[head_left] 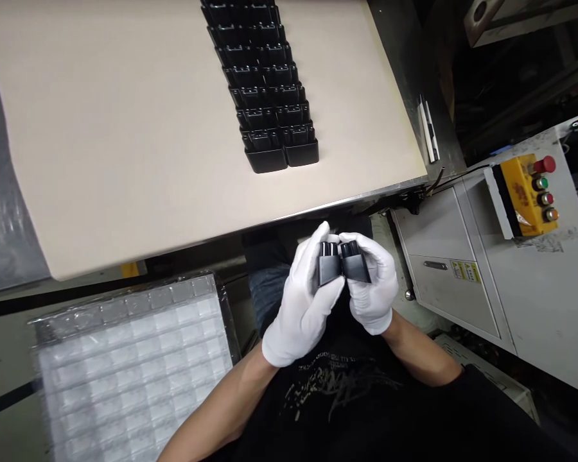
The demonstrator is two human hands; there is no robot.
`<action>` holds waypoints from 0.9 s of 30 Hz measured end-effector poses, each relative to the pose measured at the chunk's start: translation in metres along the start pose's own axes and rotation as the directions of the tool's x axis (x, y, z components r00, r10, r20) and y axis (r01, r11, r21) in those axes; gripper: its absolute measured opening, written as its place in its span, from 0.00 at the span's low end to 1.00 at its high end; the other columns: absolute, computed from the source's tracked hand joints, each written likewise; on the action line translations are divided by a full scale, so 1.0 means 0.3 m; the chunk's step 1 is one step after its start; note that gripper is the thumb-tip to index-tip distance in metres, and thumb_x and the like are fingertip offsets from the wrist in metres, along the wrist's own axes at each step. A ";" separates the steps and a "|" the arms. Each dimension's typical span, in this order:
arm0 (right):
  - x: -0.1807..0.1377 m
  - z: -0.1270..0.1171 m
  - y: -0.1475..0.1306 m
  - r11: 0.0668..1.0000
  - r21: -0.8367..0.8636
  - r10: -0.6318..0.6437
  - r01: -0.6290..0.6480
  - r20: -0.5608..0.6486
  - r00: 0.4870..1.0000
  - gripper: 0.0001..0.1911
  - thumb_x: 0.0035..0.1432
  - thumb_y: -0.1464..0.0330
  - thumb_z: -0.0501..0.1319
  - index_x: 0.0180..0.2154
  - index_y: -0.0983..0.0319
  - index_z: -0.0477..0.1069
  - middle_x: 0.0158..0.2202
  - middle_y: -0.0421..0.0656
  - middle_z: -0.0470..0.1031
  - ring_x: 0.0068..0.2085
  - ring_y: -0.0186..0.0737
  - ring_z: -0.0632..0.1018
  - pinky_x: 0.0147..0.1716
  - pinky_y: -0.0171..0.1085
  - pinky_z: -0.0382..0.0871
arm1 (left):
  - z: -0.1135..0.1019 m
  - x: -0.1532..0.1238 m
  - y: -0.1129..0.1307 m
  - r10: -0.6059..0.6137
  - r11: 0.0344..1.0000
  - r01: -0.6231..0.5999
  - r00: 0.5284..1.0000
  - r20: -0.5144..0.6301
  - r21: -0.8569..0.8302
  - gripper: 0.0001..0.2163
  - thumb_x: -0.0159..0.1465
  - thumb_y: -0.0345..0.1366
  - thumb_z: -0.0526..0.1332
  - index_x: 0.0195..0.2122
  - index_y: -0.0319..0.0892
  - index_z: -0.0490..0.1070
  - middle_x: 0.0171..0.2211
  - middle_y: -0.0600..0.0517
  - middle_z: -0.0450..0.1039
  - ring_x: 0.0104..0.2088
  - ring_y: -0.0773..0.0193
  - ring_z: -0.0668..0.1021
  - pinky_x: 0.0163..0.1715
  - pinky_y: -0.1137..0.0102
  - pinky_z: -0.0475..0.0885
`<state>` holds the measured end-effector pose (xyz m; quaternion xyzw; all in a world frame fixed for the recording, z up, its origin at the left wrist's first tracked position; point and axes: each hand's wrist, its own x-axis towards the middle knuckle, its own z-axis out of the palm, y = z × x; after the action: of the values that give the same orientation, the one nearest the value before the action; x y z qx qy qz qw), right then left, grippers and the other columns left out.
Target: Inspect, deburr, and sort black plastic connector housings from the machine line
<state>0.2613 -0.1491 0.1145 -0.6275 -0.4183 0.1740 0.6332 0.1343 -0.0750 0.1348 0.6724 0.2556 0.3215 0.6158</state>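
Both my hands wear white gloves and meet in front of my body, below the table's front edge. My left hand (304, 295) is closed on a black plastic part (329, 268) with short round posts on top. Fingers and thumb of my right hand (376, 282) close round a second, similar black plastic part (356, 267). The two parts sit side by side, close together, posts pointing away from me. On the table, several like black parts (270, 158) stand in a double row running away from me. My fingers hide the undersides of the held parts.
A tan sheet (125, 141) covers the table. To the lower left lies a clear plastic compartment tray (144, 372). Slim white and black tools (428, 131) rest at the table's right edge. A yellow button box (527, 196) sits on the grey cabinet (462, 269) at right.
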 end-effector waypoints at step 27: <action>0.026 -0.069 -0.042 0.976 -0.019 -0.217 0.217 0.000 0.976 0.23 0.67 0.68 0.71 0.61 0.50 0.75 0.53 0.47 0.84 0.52 0.51 0.86 0.49 0.52 0.87 | 0.018 -0.003 0.040 0.127 0.987 -0.143 0.974 -0.187 -0.078 0.26 0.64 0.29 0.73 0.63 0.44 0.72 0.56 0.42 0.80 0.56 0.50 0.85 0.56 0.59 0.84</action>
<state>0.2776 -0.1586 0.1315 -0.5844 -0.4853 0.0992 0.6428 0.1370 -0.0806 0.1465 0.6275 0.2492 0.4338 0.5967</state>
